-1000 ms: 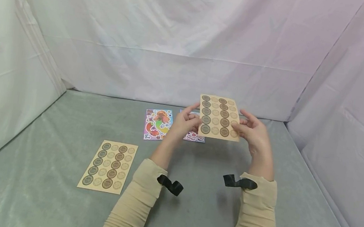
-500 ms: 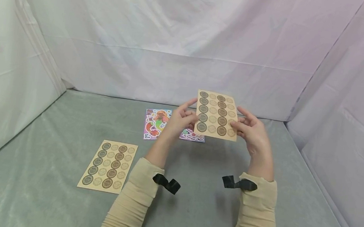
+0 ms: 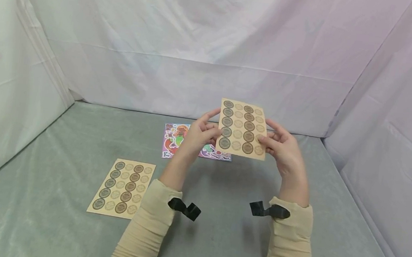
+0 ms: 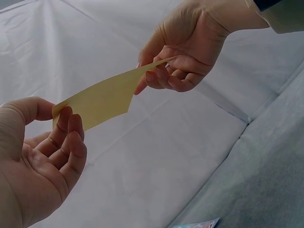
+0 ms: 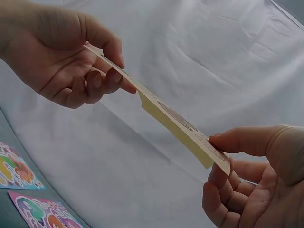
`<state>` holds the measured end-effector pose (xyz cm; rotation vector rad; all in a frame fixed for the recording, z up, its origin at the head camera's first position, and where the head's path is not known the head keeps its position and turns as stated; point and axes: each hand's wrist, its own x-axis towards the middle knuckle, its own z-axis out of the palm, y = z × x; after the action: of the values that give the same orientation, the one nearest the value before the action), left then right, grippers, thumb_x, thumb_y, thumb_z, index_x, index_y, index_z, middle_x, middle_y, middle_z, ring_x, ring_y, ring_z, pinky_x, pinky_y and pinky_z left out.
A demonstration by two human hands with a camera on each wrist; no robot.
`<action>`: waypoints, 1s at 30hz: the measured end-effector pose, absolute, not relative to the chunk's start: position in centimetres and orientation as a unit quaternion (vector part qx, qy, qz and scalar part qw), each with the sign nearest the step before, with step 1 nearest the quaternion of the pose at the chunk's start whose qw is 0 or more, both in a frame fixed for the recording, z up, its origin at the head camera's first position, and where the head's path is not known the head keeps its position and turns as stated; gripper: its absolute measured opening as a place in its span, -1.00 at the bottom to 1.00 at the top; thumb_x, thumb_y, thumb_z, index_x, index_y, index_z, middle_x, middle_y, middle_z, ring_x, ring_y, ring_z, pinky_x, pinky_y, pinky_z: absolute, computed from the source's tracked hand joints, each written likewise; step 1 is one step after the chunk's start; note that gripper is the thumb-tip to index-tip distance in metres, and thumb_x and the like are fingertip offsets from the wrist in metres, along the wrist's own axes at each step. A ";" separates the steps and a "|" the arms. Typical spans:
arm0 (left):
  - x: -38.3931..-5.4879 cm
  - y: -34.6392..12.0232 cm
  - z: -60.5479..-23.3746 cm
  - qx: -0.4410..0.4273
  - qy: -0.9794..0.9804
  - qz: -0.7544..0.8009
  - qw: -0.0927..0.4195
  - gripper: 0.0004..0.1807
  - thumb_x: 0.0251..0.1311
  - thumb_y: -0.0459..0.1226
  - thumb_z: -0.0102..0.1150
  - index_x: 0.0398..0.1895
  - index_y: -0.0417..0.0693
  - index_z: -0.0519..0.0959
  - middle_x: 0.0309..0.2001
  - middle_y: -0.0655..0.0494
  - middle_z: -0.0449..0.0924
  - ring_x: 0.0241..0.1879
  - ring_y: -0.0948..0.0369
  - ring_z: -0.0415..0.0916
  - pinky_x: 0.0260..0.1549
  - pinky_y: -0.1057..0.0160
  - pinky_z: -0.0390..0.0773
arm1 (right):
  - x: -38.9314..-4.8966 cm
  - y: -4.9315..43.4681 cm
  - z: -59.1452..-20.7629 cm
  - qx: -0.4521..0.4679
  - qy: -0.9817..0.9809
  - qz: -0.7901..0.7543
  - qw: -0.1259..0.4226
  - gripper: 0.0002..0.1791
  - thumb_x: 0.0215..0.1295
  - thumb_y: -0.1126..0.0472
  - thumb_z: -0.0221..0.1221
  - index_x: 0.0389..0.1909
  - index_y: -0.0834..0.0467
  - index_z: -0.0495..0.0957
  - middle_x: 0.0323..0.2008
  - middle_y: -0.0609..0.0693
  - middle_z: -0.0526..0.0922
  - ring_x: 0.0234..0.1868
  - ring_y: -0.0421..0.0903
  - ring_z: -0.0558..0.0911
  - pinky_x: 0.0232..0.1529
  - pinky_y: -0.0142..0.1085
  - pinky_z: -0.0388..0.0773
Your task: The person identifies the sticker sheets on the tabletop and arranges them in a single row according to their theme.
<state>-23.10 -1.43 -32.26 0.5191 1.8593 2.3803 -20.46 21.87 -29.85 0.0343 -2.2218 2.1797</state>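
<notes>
A tan sticker sheet [image 3: 243, 126] with columns of round brown and pale labels is held up above the table, tilted toward the head camera. My left hand [image 3: 200, 138] pinches its left edge between thumb and fingers. On the opposite edge, my right hand [image 3: 283, 148] grips with the thumb in front and the fingers behind. From the left wrist, the plain yellowish back of the sheet [image 4: 102, 97] shows, slightly bowed. The right wrist view catches the sheet [image 5: 173, 118] nearly edge-on between both hands.
A matching tan sticker sheet [image 3: 121, 189] lies flat on the grey cloth-covered table [image 3: 52, 170] at the left. Colourful cartoon sticker sheets [image 3: 170, 139] lie behind the left hand, partly covered by it. White curtains [image 3: 199, 51] enclose the back and sides.
Both hands have shifted the held sticker sheet a little to the left and upward. My left forearm now covers more of the colourful sheets. The sheet on the table stays put.
</notes>
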 end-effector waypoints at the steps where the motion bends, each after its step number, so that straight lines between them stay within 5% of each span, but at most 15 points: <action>1: -23.0 -1.5 -32.2 0.168 0.607 0.776 0.038 -0.31 0.18 -0.47 0.08 0.41 0.03 0.26 -0.36 -0.06 0.60 -0.54 0.20 0.49 -0.46 0.20 0.51 | -20.4 21.8 -29.8 0.014 -0.714 0.699 0.015 -0.19 0.22 0.35 0.27 0.46 0.09 0.14 -0.27 0.01 0.59 -0.47 -0.22 0.52 -0.46 -0.44 0.45; 30: -21.8 -3.5 -32.1 0.182 0.614 0.767 0.044 -0.26 0.15 -0.55 0.05 0.43 0.00 0.21 -0.37 -0.09 0.60 -0.60 0.22 0.45 -0.59 0.37 0.46 | -19.5 20.7 -29.9 0.053 -0.719 0.693 -0.008 -0.20 0.23 0.39 0.23 0.46 0.12 0.12 -0.41 -0.03 0.57 -0.45 -0.20 0.53 -0.40 -0.41 0.47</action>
<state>-21.83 -3.50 -32.06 0.5566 1.8754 2.3449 -19.45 20.65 -29.87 0.1669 -2.2699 2.1879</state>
